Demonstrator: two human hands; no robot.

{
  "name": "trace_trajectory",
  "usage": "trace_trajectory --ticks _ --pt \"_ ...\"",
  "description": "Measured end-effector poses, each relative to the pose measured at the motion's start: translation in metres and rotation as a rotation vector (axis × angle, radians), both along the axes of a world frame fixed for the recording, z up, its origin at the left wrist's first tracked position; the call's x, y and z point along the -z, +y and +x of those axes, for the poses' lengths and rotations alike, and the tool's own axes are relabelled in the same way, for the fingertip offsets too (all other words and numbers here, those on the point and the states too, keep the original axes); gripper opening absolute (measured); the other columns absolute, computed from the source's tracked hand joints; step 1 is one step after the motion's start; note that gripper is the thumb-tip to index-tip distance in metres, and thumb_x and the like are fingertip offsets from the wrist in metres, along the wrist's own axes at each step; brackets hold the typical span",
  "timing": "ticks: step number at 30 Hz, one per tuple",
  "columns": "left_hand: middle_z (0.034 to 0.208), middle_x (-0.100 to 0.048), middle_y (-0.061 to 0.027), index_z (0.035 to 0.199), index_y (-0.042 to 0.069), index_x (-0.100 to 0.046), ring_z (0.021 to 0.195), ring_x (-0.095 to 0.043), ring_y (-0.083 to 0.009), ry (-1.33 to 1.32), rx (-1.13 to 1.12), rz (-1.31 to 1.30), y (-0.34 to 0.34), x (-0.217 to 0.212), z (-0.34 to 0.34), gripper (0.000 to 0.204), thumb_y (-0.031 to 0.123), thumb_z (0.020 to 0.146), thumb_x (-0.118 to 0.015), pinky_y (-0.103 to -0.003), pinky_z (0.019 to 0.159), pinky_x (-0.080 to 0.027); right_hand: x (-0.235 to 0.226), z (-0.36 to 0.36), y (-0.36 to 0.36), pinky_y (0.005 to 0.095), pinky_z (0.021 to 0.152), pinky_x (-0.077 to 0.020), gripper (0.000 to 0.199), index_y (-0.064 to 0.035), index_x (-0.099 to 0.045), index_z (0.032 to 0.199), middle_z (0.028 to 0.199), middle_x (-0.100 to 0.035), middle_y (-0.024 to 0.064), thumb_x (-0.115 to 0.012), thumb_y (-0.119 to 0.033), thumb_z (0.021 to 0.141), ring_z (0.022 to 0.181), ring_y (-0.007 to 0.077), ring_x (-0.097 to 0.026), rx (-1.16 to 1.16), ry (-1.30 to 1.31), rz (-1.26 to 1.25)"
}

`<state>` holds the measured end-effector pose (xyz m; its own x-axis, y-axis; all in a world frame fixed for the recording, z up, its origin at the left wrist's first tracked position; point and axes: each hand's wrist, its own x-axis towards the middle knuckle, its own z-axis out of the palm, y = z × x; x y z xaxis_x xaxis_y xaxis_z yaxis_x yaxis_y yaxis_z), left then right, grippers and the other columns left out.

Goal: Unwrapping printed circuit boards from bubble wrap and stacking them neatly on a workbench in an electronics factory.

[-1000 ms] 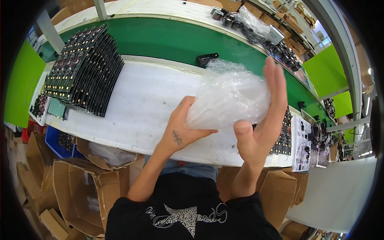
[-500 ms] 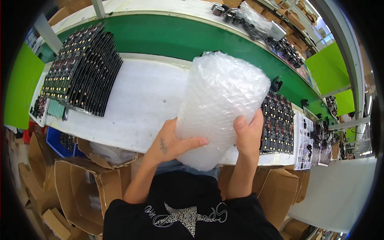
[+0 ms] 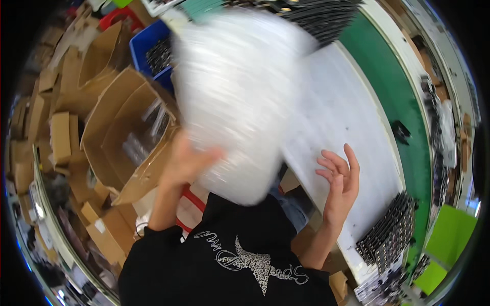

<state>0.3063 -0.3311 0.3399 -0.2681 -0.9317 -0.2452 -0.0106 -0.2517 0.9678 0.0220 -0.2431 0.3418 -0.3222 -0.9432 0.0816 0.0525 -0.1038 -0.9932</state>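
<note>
A big bundle in clear bubble wrap (image 3: 240, 97), smeared by motion, hangs in front of me at the left end of the bench. My left hand (image 3: 191, 160) grips its lower left side, the thumb lying across the plastic and the other fingers hidden behind it. Whatever the wrap encloses does not show. Apart from the bundle, my right hand (image 3: 339, 181) is raised over the bench's front edge with its fingers spread and nothing in them.
An open cardboard box (image 3: 109, 137) with clear plastic inside stands at my left, below a blue bin (image 3: 137, 48) of small dark parts. Black circuit boards (image 3: 390, 229) stand on the white bench (image 3: 339, 102), with more at its far end. A green strip (image 3: 393, 76) runs behind.
My view has swung left toward the boxes. The bubble-wrapped bundle has moved left with my left hand, and my right hand has let go of it.
</note>
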Motion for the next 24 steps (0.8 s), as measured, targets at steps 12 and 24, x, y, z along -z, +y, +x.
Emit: trace_trajectory --ticks 12,24 --pt "0.143 -0.031 -0.0315 0.150 0.010 -0.016 0.113 -0.053 -0.0446 -0.803 -0.461 -0.621 -0.060 0.137 0.044 0.075 0.001 0.084 -0.052 -0.045 0.089 -0.048 0.007 0.025 -0.016 0.0216 0.065 -0.0441 0.035 -0.0006 -0.053 0.125 0.097 -0.067 0.0086 -0.056 -0.012 0.093 0.082 0.0120 -0.060 0.229 0.503 0.296" --pt "0.151 -0.008 -0.0343 0.153 0.016 -0.014 0.113 -0.050 -0.0524 -1.306 0.043 0.157 -0.132 0.308 -0.005 0.090 0.008 0.078 -0.065 -0.044 0.084 -0.054 0.017 0.035 -0.017 0.0206 0.062 -0.0411 0.027 -0.0004 -0.059 0.117 0.091 -0.068 0.0084 -0.057 -0.013 0.093 0.077 0.0114 -0.060 0.364 0.660 0.323"
